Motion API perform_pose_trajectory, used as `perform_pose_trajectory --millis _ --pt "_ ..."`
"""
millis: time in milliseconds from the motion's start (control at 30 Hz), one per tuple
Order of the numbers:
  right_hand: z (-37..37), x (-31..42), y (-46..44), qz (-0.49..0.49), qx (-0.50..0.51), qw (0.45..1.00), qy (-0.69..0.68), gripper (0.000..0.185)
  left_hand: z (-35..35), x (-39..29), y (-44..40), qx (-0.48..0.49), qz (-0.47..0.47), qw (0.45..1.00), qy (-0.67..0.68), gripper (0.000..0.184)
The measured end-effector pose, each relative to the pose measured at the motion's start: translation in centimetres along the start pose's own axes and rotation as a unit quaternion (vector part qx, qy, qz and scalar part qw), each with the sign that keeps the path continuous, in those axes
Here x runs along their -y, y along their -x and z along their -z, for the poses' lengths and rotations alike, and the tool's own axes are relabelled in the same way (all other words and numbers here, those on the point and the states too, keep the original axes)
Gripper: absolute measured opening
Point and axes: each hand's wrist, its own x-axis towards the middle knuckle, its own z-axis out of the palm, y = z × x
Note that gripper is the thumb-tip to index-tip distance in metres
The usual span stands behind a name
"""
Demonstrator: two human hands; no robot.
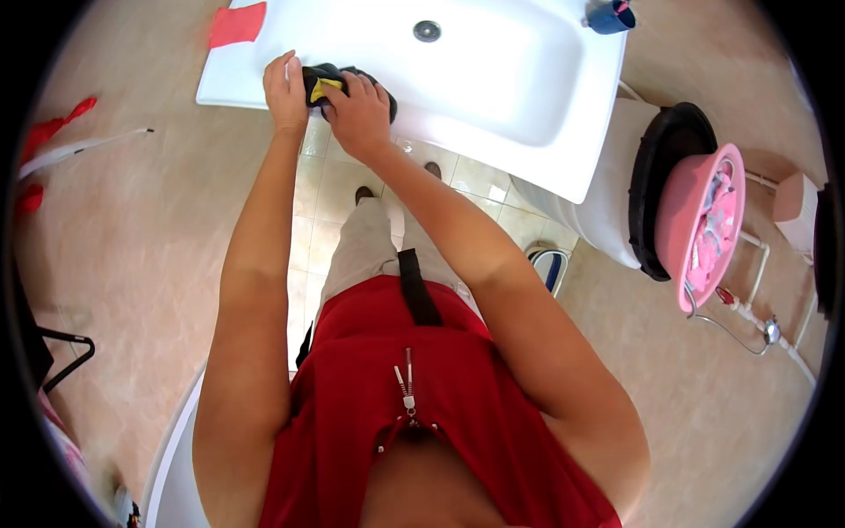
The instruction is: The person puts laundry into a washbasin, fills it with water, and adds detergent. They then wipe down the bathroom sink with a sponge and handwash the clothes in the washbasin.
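Note:
A dark bundle (380,92) with a yellow patch (327,89) lies at the front left edge of the white sink (493,132). My right hand (359,113) is closed over the bundle, thumb near the yellow part. At the bundle's left end, my left hand (286,92) touches it with fingers pointing away from me; how firmly they grip is hidden. The bundle looks like folded cloth, though its exact kind is unclear.
A red cloth (237,25) hangs over the sink's left corner. At its far right corner stands a blue cup (610,17). On the right, a pink basin (678,211) holding pink cloth rests by a black lid (647,194) on a white barrel (607,167).

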Motion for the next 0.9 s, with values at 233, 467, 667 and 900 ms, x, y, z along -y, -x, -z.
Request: perform_pose_trajectory --millis 233,467,667,900 --pt "7.1 -5.9 4.9 0.182 0.113 0.974 0.076 0.039 5.0 -0.2 2.2 0.016 0.016 0.999 0.049 0.032" --pt "20.5 -16.1 14.1 0.239 0.181 0.913 0.277 0.013 14.8 4.1 12.9 0.08 0.029 0.993 -0.077 0.028" --pt "14.4 -11.8 11.5 0.253 0.152 0.913 0.282 0.017 19.2 5.1 19.5 0.07 0.099 0.988 -0.097 0.026" --pt "-1.1 -0.9 2.7 0.323 0.058 0.923 0.201 0.021 18.6 3.8 23.0 0.04 0.118 0.988 -0.094 0.023"
